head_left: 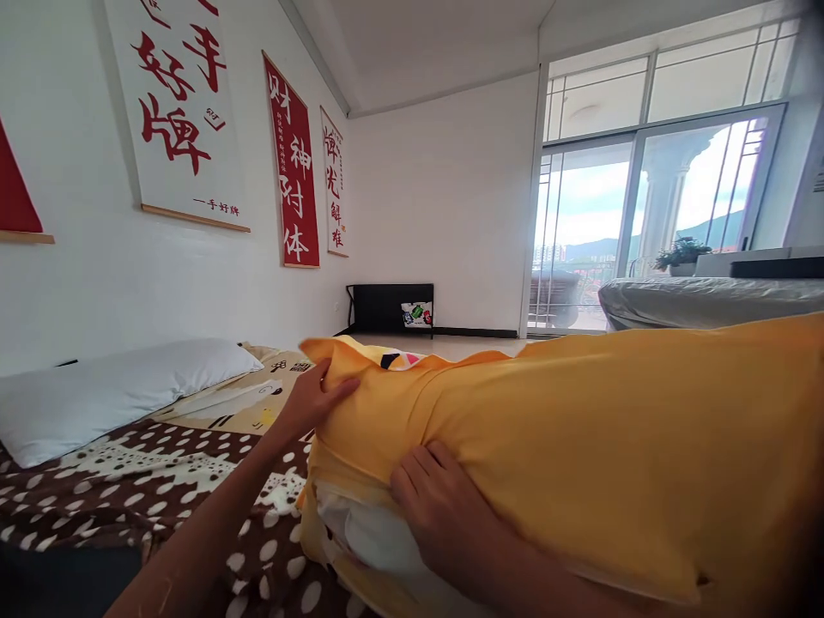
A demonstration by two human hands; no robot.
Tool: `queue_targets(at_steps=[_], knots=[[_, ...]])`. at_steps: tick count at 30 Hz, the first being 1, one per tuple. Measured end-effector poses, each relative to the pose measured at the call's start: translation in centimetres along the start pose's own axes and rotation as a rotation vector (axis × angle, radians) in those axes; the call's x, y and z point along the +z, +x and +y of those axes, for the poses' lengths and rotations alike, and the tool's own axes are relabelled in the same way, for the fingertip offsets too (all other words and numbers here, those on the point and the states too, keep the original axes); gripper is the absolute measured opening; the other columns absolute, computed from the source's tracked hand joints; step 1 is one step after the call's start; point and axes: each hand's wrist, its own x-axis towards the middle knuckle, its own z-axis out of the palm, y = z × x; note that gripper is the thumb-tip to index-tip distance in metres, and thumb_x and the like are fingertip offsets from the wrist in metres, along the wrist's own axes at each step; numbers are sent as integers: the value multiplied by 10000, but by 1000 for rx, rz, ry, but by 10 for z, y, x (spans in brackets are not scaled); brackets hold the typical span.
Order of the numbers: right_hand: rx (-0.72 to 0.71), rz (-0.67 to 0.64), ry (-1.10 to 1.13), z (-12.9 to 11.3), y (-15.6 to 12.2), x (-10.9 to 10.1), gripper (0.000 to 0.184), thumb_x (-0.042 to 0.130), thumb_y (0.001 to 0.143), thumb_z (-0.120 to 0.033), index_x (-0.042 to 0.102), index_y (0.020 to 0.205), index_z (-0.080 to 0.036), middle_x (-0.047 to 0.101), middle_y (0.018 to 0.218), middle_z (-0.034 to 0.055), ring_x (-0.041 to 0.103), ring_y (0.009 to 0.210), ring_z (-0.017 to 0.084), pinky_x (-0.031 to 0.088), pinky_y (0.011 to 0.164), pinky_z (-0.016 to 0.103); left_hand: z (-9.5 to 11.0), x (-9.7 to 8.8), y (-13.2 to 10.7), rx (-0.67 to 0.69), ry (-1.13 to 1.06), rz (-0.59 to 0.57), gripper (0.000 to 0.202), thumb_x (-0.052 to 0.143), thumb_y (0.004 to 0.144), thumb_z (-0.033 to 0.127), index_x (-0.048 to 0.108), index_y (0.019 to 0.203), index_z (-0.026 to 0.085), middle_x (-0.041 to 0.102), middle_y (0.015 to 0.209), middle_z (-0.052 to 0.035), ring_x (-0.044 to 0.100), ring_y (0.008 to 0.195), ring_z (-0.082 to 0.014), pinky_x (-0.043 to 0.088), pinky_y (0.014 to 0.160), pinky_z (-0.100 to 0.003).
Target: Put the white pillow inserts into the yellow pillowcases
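A yellow pillowcase point(579, 429) fills the right half of the view, with a white pillow point(366, 524) showing through its open side at the lower left. My left hand point(325, 395) pinches the pillowcase at its far left corner, thumb on the near face. Closer to me, my right hand point(438, 498) is closed on the edge of the yellow cloth beside the opening, its fingertips curled into the folds. A bit of patterned fabric peeks over the top edge of the case.
Another white pillow point(129, 395) lies at the left on a bed with a brown dotted blanket point(212, 481). Hanging scrolls point(293, 172) line the left wall. A black folded frame point(386, 307) leans against the back wall. At the right stands a covered table point(708, 300) near glass doors.
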Motion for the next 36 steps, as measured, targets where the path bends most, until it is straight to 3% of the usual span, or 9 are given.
queue_targets(at_steps=[6, 11, 18, 22, 25, 27, 30, 34, 36], knots=[[-34, 42, 32, 11, 7, -37, 182, 444, 858, -107, 495, 708, -195, 517, 673, 28, 414, 646, 184, 272, 665, 337, 15, 7, -9, 181, 178, 220, 217, 482, 816, 340, 577, 930, 181, 631, 748, -58, 577, 686, -227, 408, 634, -316], [277, 238, 21, 69, 31, -72, 155, 424, 910, -234, 562, 893, -165, 600, 901, 93, 486, 836, 218, 319, 768, 343, 19, -1, -16, 102, -15, 379, 234, 489, 814, 365, 612, 891, 181, 580, 660, -11, 511, 581, -166, 379, 589, -272], [478, -196, 281, 97, 41, -76, 338, 395, 929, -429, 508, 692, -216, 584, 684, 0, 495, 659, 154, 311, 643, 265, 9, -14, 16, -194, -368, -111, 513, 474, 765, 643, 550, 615, 158, 482, 559, 4, 406, 506, -118, 296, 468, -233], [497, -2, 278, 92, 38, -69, 336, 401, 930, -286, 427, 606, -204, 524, 619, -14, 450, 608, 126, 304, 605, 246, 4, -11, 14, 72, -6, 172, 348, 488, 832, 511, 573, 776, 178, 561, 691, -7, 486, 617, -143, 382, 583, -257], [425, 329, 216, 97, 32, -57, 309, 422, 926, -235, 439, 619, -204, 505, 601, -13, 421, 568, 116, 306, 577, 244, 5, -10, 4, 459, 273, 547, 275, 631, 768, 365, 574, 967, 184, 609, 888, -62, 556, 797, -193, 452, 744, -316], [359, 561, 146, 99, 28, -51, 281, 451, 914, -194, 439, 633, -204, 463, 563, -24, 378, 529, 110, 296, 549, 245, 7, -11, -3, 690, 376, 601, 236, 654, 741, 260, 580, 954, 187, 611, 932, -83, 571, 868, -210, 463, 805, -336], [263, 696, 62, 100, 24, -47, 233, 479, 887, -133, 455, 665, -201, 431, 549, -28, 352, 525, 115, 295, 543, 250, 14, -16, -6, 634, 378, 322, 264, 590, 764, 238, 579, 1023, 183, 623, 1014, -98, 585, 947, -226, 470, 856, -353], [182, 599, 2, 100, 26, -52, 241, 464, 885, -146, 468, 649, -199, 461, 561, -7, 371, 561, 133, 305, 577, 270, 25, -28, -1, 202, 227, -108, 415, 535, 752, 368, 573, 1122, 185, 659, 1025, -59, 616, 903, -227, 496, 790, -328], [174, 496, -24, 97, 30, -55, 247, 451, 892, -174, 483, 648, -195, 501, 589, 7, 405, 594, 144, 314, 619, 288, 33, -31, -2, 131, 203, -165, 398, 510, 725, 343, 590, 1084, 188, 674, 931, -30, 619, 813, -208, 490, 722, -300]])
